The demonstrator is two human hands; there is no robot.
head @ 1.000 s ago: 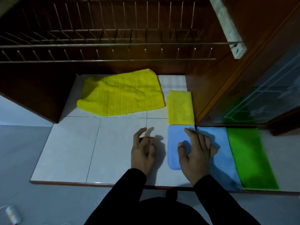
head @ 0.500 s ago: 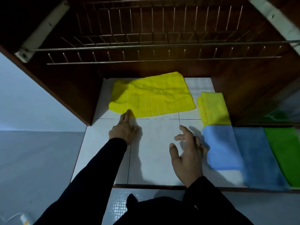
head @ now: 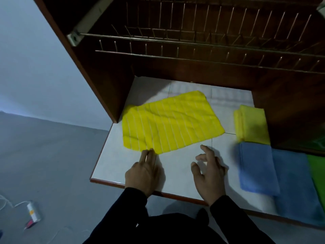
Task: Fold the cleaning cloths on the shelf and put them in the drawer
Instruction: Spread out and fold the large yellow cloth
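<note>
A yellow striped cloth (head: pixel 171 122) lies unfolded and rumpled on the white tiled shelf (head: pixel 175 175). My left hand (head: pixel 143 171) reaches to its near edge, fingers straight and touching the hem. My right hand (head: pixel 208 173) hovers over bare tile to the right, fingers spread and loosely bent, holding nothing. A folded yellow cloth (head: pixel 252 125) lies at the right, a folded blue cloth (head: pixel 256 167) just in front of it.
A larger blue cloth (head: pixel 297 187) and a green cloth (head: pixel 318 169) lie at the far right edge. A wire dish rack (head: pixel 211 41) hangs low over the back of the shelf. Dark wooden cabinet walls close both sides. A small device with a cable (head: pixel 33 212) lies on the floor at left.
My left hand went from the tile beside the blue cloth to the striped yellow cloth's near edge. My right hand left the folded blue cloth and shifted left. The view swung right.
</note>
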